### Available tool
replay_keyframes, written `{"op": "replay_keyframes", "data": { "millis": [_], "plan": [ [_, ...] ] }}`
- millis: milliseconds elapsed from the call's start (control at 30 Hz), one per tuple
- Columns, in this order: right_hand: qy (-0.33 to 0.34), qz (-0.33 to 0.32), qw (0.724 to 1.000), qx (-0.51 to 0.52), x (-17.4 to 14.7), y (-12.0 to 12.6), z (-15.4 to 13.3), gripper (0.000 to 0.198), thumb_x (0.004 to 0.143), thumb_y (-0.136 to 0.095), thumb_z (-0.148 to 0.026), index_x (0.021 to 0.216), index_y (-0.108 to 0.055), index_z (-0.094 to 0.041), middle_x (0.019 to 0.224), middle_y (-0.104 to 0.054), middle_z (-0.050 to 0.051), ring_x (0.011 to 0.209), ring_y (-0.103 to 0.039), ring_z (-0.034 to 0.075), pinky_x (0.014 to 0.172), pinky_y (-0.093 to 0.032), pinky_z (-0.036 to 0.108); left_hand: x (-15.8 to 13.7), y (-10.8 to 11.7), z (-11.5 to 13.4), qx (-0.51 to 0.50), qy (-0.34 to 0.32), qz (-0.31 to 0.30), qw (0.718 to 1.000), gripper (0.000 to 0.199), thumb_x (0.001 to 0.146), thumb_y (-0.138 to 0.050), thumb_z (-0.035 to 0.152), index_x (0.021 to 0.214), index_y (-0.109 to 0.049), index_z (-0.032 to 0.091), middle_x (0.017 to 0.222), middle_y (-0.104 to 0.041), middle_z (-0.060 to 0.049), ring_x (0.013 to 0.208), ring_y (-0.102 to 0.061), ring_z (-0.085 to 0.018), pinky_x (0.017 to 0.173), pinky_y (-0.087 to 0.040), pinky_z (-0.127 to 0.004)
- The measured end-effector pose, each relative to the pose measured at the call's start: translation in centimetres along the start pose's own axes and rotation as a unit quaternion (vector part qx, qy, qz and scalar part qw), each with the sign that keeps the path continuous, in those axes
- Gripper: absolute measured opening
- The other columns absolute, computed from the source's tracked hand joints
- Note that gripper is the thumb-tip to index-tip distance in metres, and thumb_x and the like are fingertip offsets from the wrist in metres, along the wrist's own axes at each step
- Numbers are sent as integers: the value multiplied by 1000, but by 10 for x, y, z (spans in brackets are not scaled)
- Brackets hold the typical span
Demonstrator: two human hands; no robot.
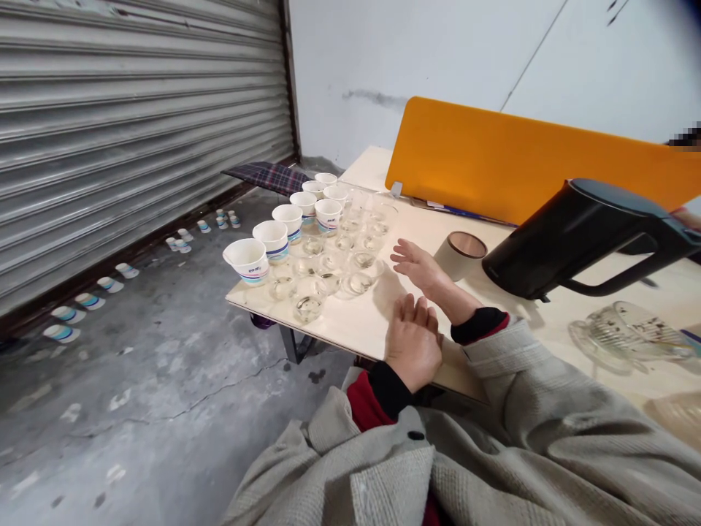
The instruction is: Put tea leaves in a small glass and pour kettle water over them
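My right hand lies flat and open on the pale tabletop, fingers spread, just right of a cluster of clear glass cups. My left hand rests palm down at the table's near edge, holding nothing. A row of white paper cups with blue stripes lines the left side of the glasses. A black kettle hangs tilted above the table to the right of my hands; neither hand touches it.
A white cup with a brown rim stands beside the kettle's spout end. A glass jug lies at the right. An orange divider backs the table. More paper cups line the floor along a roller shutter.
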State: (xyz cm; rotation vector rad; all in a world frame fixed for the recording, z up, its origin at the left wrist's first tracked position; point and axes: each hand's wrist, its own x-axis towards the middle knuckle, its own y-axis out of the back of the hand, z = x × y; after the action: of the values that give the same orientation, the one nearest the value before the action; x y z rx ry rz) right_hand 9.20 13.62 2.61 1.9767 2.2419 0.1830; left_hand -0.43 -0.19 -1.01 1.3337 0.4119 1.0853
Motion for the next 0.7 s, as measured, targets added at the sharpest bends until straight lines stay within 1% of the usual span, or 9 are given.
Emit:
{"op": "replay_keyframes", "data": {
  "millis": [100, 267, 333, 433, 567, 633, 700],
  "plan": [
    [0, 12, 1000, -9, 2, 1, -9, 94, 75, -70, -17, 165, -43, -25, 171, -43, 13, 151, -51, 33, 128, -39, 56, 0, -1, 0, 3, 0, -11, 1000, 52, 108, -44, 36, 150, -56, 8, 164, -53, -19, 156, -42, -41, 128, -34, -60],
    [-29, 25, 999, 5, 14, -4, -15, 100, 73, -65, -11, 168, -37, -19, 177, -31, 15, 156, -45, 32, 130, -37, 52, 0, 1, 1, 7, 4, -19, 1000, 50, 109, -43, 35, 148, -59, 9, 164, -53, -19, 157, -42, -43, 128, -33, -60],
    [-23, 24, 999, 15, 19, -6, -13, 99, 72, -65, -11, 167, -39, -22, 177, -31, 13, 157, -44, 32, 131, -36, 52, 0, 3, 2, 7, 6, -23, 1000, 50, 108, -44, 34, 149, -60, 9, 164, -54, -18, 157, -42, -43, 128, -33, -60],
    [-11, 9, 999, 31, 25, -7, -10, 98, 71, -68, -11, 165, -43, -25, 176, -34, 12, 157, -45, 34, 130, -37, 55, 0, 3, 2, 10, 3, -26, 1000, 50, 107, -45, 33, 148, -60, 9, 164, -53, -18, 157, -42, -42, 128, -32, -60],
    [-10, -11, 999, 51, 32, -8, -8, 102, 69, -68, -10, 166, -40, -22, 176, -34, 15, 155, -47, 34, 128, -39, 55, 0, -1, 1, 15, 1, -20, 1000, 49, 107, -44, 33, 147, -61, 10, 163, -55, -18, 156, -43, -41, 127, -31, -60],
    [-12, -13, 999, 52, 34, -8, -7, 103, 68, -67, -10, 166, -40, -23, 176, -35, 14, 155, -47, 33, 129, -39, 54, 0, -3, 2, 19, 4, -22, 1000, 48, 107, -44, 31, 148, -61, 11, 163, -55, -18, 156, -43, -40, 128, -30, -60],
    [-14, -13, 998, 58, 36, -9, -4, 102, 68, -67, -10, 165, -41, -25, 174, -39, 12, 155, -47, 32, 129, -38, 55, 0, -4, 2, 22, 5, -26, 999, 49, 107, -44, 31, 149, -60, 11, 164, -54, -17, 157, -42, -40, 129, -28, -60]
  ]
}}
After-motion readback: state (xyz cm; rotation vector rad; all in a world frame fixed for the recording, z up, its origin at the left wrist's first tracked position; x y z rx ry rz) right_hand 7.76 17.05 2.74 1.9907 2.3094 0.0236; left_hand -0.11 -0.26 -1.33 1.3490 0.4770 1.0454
